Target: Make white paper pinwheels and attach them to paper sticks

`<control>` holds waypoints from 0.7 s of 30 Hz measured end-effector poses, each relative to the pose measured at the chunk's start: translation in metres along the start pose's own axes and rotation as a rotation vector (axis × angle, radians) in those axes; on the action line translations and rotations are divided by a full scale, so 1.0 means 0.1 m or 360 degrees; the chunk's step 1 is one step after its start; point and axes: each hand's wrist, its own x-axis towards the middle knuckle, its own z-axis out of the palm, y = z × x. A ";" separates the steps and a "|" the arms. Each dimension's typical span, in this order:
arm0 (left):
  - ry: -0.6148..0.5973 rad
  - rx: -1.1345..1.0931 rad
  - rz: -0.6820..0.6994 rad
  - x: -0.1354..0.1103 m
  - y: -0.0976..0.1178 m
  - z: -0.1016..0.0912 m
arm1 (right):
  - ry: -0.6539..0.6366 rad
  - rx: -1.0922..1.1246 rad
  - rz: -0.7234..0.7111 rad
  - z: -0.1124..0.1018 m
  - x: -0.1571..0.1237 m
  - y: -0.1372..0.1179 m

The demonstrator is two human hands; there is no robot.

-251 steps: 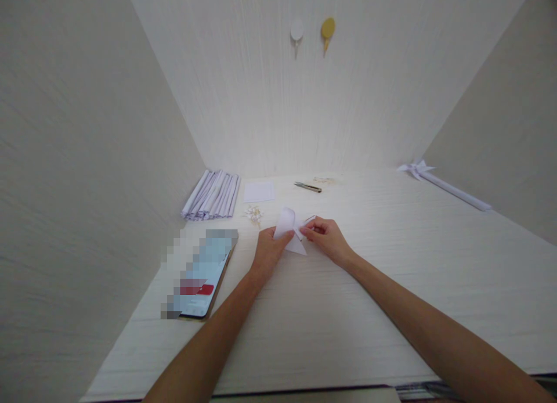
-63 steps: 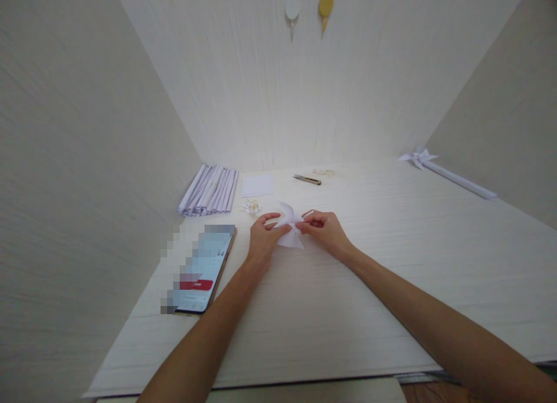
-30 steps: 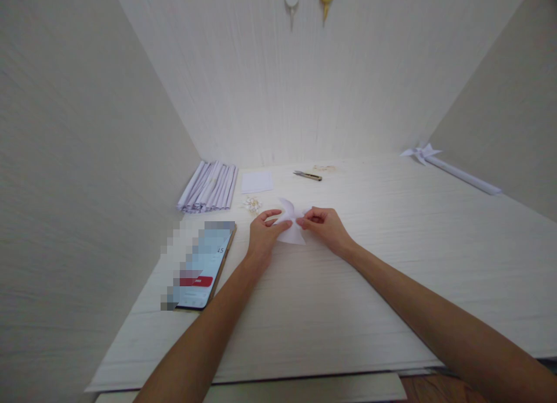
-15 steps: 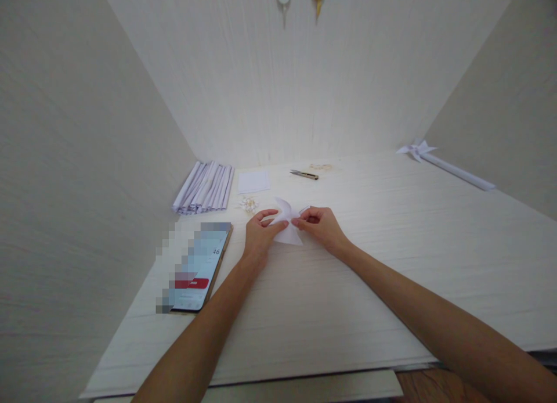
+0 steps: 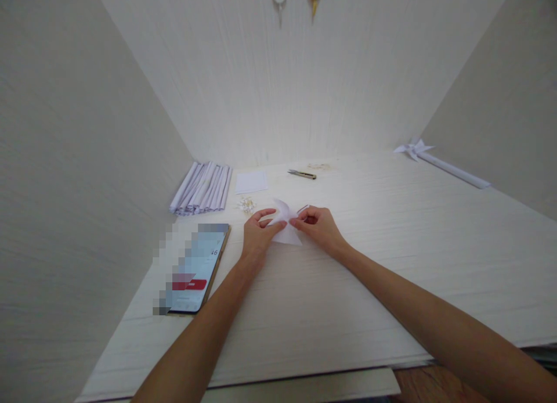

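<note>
At mid tabletop (image 5: 331, 316), holding white paper pinwheel (image 5: 287, 236); can't tell if resting on surface. W/ L hand (image 5: 257, 234), pinching L side, thumb on paper, other fingers loosely spread. W/ R hand (image 5: 321, 225), gripping R side, w/ thumb & index closed tight, rest curled. W/ small pale bits (image 5: 246, 205) just beyond L hand, w/ paper sheet (image 5: 251, 182) past those. Farther L, w/ rolled paper (image 5: 202, 188) at back & phone (image 5: 205, 249) nearer. W/ snips (image 5: 302, 174) at back; far R, w/ other pinwheel (image 5: 412, 150) on paper stick (image 5: 455, 171).
</note>
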 end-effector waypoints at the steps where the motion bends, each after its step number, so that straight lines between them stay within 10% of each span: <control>1: -0.0007 0.0001 0.0001 0.00 0.00 0.00 | 0.0013 -0.0015 -0.0011 0.00 0.00 0.00; 21: 0.0047 -0.0017 -0.0003 0.00 0.00 0.02 | 0.0134 -0.0090 -0.0165 0.02 -0.03 -0.02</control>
